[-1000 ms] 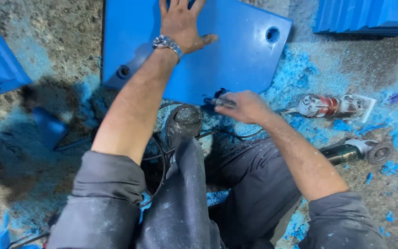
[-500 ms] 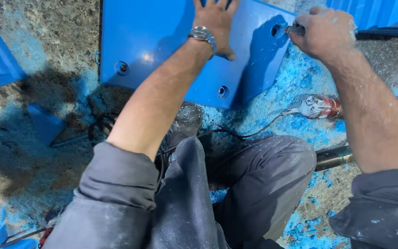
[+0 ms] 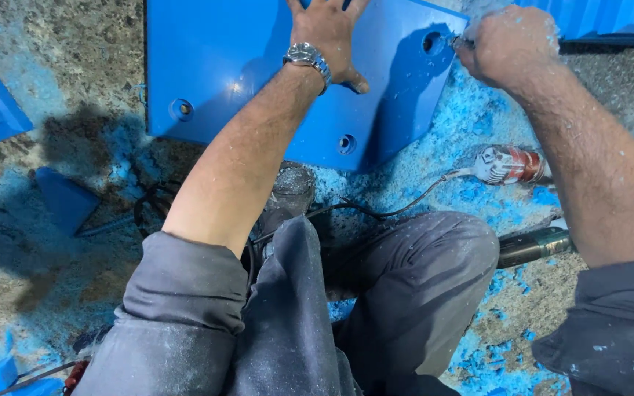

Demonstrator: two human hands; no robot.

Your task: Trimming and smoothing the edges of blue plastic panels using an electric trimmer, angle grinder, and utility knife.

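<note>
The blue panel [image 3: 243, 73] lies flat on the gritty floor [image 3: 75, 59], with countersunk holes near its corners. The left hand [image 3: 328, 33] presses it, palm down and fingers spread, gripping nothing. The right hand [image 3: 511, 44] is fisted around a small tool [image 3: 458, 42] at the far-right corner hole [image 3: 432, 42]; working that hole seems the step, calling for steady pressure. A power tool [image 3: 511, 165] lies on the floor nearby.

My right hand [image 3: 511, 45] is now up at the corner hole [image 3: 432, 42] of the blue panel [image 3: 229, 66], having left the floor near my knee a second ago, fist closed around a small tool.
</note>
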